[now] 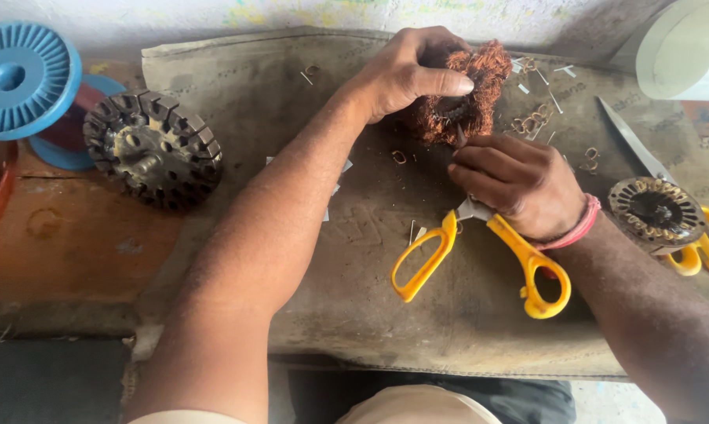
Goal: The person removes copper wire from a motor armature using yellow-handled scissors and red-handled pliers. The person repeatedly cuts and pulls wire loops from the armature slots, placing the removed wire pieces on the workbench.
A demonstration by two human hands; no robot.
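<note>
Copper-wound stator (pixel 462 93) sits at the mat's (pixel 354 306) far centre. Left hand (pixel 405 72) clasps it, thumb pressed across. Right hand (pixel 519 182) pinches its lower windings, resting over yellow-handled scissors (pixel 480 247). Bare stator core (pixel 153 148) lies well left.

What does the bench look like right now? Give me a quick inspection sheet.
Surface: worn grey mat laid over a stained wooden bench.
Job's things: copper-wound stator, tilted; yellow-handled scissors lying open under the right wrist.
Clutter: bare stator core at left; second wound stator at right on another pair of scissors; snipped wire loops and paper slips.
Grippers: left hand grips the winding; right hand pinches at its lower edge.
Cables: nothing seen.
Surroundings: blue wire spool, white roll, pale wall.
</note>
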